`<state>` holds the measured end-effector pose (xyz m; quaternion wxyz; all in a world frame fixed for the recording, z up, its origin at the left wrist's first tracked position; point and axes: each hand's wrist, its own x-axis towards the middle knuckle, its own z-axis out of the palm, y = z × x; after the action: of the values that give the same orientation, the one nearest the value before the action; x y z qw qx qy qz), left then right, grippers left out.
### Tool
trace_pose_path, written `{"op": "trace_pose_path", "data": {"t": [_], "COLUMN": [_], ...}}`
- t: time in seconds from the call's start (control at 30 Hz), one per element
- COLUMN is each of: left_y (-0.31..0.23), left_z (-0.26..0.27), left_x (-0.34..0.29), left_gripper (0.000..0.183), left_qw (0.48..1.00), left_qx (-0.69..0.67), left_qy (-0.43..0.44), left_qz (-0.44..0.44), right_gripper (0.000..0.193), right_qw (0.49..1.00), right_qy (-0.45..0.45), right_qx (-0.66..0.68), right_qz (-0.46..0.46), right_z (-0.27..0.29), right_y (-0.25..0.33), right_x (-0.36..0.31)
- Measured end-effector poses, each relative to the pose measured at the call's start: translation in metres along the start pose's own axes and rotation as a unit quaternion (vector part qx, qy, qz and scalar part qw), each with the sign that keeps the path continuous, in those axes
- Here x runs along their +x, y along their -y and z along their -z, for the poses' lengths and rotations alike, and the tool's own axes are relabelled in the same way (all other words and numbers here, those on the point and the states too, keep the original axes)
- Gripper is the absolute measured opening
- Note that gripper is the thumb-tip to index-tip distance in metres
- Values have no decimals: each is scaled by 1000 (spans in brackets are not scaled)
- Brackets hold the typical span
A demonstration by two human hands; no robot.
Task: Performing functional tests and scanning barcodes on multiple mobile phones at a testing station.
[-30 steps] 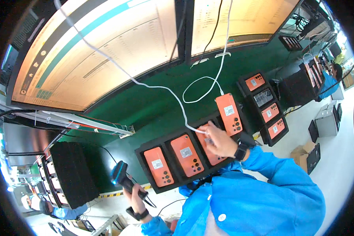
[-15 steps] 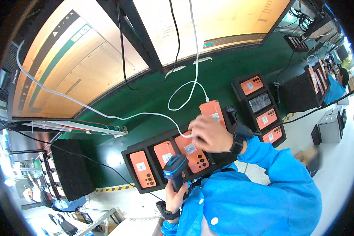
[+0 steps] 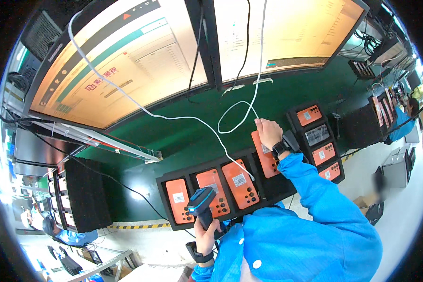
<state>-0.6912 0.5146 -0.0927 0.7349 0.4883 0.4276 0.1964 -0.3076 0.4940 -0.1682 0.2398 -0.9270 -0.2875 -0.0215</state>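
In my left hand point(image 3: 205, 238) is a black and blue handheld barcode scanner point(image 3: 201, 203), its head above the tray's phones. My right hand point(image 3: 269, 133) has its fingers pinched at the far end of an orange phone point(image 3: 263, 152), where a white looped charging cable point(image 3: 236, 128) reaches it; the plug is hidden by the fingers. A second white cable point(image 3: 207, 123) ends loose over a labelled orange phone point(image 3: 239, 182). That phone lies in a black foam tray point(image 3: 163, 199) beside two others, an orange phone point(image 3: 212, 188) and another orange phone point(image 3: 178, 199).
Two lit monitors point(image 3: 127, 61) stand at the back of the green bench point(image 3: 183, 157). At right, a second black tray point(image 3: 296, 123) holds several phones, one with its dark side up. Black foam trays point(image 3: 87, 197) stand at left. Other people point(image 3: 77, 237) work at both sides.
My right hand has let go of the loose cable end and moved right and away to the phone's cable end. That loose end now rests over the phone. The scanner remains in my left hand.
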Motion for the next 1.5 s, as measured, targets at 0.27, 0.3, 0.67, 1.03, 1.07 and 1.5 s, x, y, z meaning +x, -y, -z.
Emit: {"op": "trace_pose_path", "data": {"t": [0.27,0.3,0.67,1.03,1.07,1.5], "left_y": [3,4,3,-41,-33,160], "left_z": [14,14,-29,104,132,268], "left_x": [-4,-3,23,20,28,244], "left_gripper": [23,23,32,31,31,45], "left_qw": [999,997,964,913,934,878], "left_qx": [22,39,230,390,321,375], "left_qy": [30,57,130,-1,-108,-273], "left_qz": [22,23,12,-117,-116,-120], "right_gripper": [28,27,17,35,45,35], "right_qw": [971,969,908,896,898,898], "right_qy": [-195,-163,137,214,225,184], "right_qx": [29,117,394,384,372,397], "right_qz": [133,143,30,57,64,-51], "right_z": [36,45,57,48,48,11], "right_y": [3,12,47,69,73,53], "right_x": [-48,-62,-122,-134,-137,-138]}}
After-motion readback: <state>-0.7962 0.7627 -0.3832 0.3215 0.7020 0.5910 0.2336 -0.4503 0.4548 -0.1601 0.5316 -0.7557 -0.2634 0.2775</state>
